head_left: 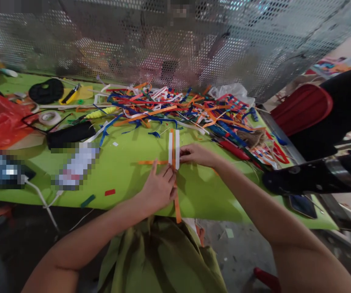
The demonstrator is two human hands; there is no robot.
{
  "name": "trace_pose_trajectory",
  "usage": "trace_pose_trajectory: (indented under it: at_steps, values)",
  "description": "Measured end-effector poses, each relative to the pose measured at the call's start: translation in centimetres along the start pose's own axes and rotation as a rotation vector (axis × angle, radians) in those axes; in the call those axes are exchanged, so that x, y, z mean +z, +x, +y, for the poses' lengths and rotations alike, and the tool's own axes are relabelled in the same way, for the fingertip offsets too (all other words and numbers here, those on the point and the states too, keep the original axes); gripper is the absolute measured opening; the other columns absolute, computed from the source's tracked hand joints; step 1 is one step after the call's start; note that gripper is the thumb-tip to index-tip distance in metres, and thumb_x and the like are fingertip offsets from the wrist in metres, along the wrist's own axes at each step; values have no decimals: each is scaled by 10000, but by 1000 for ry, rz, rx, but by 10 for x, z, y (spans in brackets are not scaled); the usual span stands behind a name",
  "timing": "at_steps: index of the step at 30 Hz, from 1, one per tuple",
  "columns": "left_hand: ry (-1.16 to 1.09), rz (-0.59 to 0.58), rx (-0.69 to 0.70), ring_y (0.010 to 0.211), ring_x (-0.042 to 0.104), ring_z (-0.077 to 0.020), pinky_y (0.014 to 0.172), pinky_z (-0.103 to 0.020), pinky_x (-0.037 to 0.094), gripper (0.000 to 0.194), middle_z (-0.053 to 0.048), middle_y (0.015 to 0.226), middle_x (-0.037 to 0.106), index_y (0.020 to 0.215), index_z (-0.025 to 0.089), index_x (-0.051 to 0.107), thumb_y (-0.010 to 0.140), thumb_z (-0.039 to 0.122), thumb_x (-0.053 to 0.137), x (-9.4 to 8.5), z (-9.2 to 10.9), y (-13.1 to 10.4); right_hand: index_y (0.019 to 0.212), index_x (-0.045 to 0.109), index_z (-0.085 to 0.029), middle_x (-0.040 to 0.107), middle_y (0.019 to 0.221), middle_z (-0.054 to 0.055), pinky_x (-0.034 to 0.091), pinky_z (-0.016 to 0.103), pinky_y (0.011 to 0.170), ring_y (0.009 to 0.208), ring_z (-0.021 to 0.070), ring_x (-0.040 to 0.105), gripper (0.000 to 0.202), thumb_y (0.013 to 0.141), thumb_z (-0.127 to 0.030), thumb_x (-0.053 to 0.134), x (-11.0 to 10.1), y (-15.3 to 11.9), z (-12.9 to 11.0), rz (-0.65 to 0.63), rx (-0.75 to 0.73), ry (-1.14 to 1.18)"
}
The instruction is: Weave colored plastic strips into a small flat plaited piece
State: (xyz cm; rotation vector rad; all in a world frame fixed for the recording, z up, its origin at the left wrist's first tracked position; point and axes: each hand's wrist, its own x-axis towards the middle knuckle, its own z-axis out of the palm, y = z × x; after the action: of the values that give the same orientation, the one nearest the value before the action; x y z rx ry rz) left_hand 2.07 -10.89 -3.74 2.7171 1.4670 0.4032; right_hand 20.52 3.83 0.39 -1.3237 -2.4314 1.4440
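White strips (177, 142) stand out away from me on the green tabletop (126, 150), with an orange strip (177, 207) running between them and down to the table's front edge. Another orange strip (146, 162) points left from where they cross. My left hand (160, 187) lies over the lower end of the white strips, its fingers bent onto the crossing and the index finger raised. From the right, my right hand (193, 155) pinches the edge of the right white strip. The fingertips of both hands partly hide the crossing.
A heap of coloured strips (151, 106) spans the back. At left are a red plastic bag (1, 122), a tape roll (49, 118), a black case (70, 135) and cables (42, 197). Red-handled scissors (233, 149) lie right; a black padded bar (309, 175) juts over the right edge.
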Motion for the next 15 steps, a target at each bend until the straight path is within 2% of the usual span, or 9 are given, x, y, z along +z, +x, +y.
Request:
trace_pose_trajectory:
  at_steps: [5,9,12,15]
  values:
    - [11,-7,-11,1405,441,-292,1222,-582,211,476,-155,1339,635,1343,91,573,975,359,433,-1,0,-1,800,733,-173,676,715,-9,377,258,646,675,140,547,216,733,-359,646,1,-7,-7,-43,-15,-107]
    - [4,-2,-14,1380,467,-303,1205,-590,235,489,-165,1379,608,1372,101,551,970,358,444,1,-1,-1,764,721,-180,666,695,-17,386,255,649,670,140,555,176,736,-323,621,5,-13,-10,-29,-10,-133]
    - [-18,-10,-20,1358,488,-307,1194,-596,251,486,-172,1395,597,1376,95,548,967,334,444,2,-1,-2,858,735,-185,732,839,23,441,277,724,776,172,619,211,769,-334,615,0,-20,-7,53,-32,-86]
    - [-35,-25,-31,1361,486,-316,1190,-612,251,464,-164,1417,584,1368,112,561,966,313,448,2,0,-3,949,740,-195,754,962,51,471,307,816,901,200,654,260,815,-373,605,-15,-33,0,168,-43,-57]
